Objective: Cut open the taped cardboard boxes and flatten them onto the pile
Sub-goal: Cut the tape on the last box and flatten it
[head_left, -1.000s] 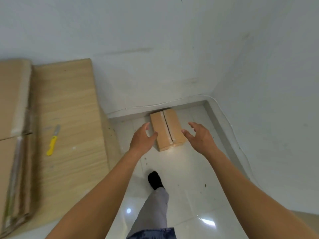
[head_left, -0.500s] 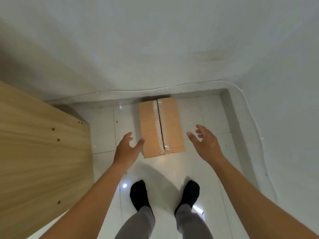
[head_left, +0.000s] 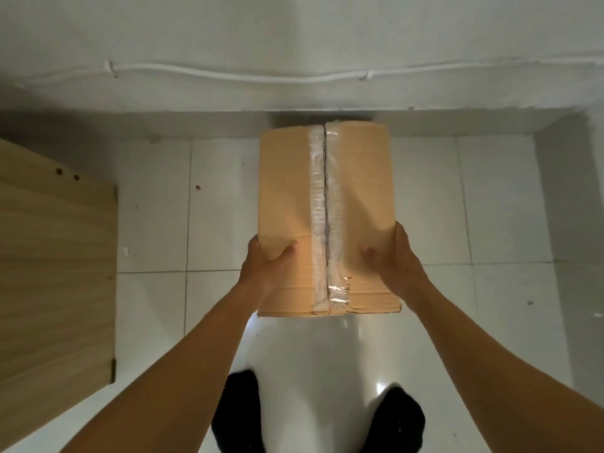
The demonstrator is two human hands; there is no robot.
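A brown cardboard box (head_left: 287, 191) fills the middle of the view, its top seam covered by a strip of clear tape (head_left: 322, 204) with a dark slit down the middle. My left hand (head_left: 266, 263) grips the box's near left side, thumb on top. My right hand (head_left: 392, 259) grips the near right side the same way. The box is close to my head, over the white tiled floor, near the wall. I cannot tell whether it still rests on the floor.
A light wooden panel (head_left: 55, 256) stands at the left. The white wall (head_left: 294, 44) with a thin white cable (head_left: 228, 75) runs across the back, and a corner closes the right side. My two feet in black socks (head_left: 238, 416) stand on the glossy floor below the box.
I have bent down towards the box. Both hands, open and apart before, have closed on its near sides. The table with the yellow knife has left the view.
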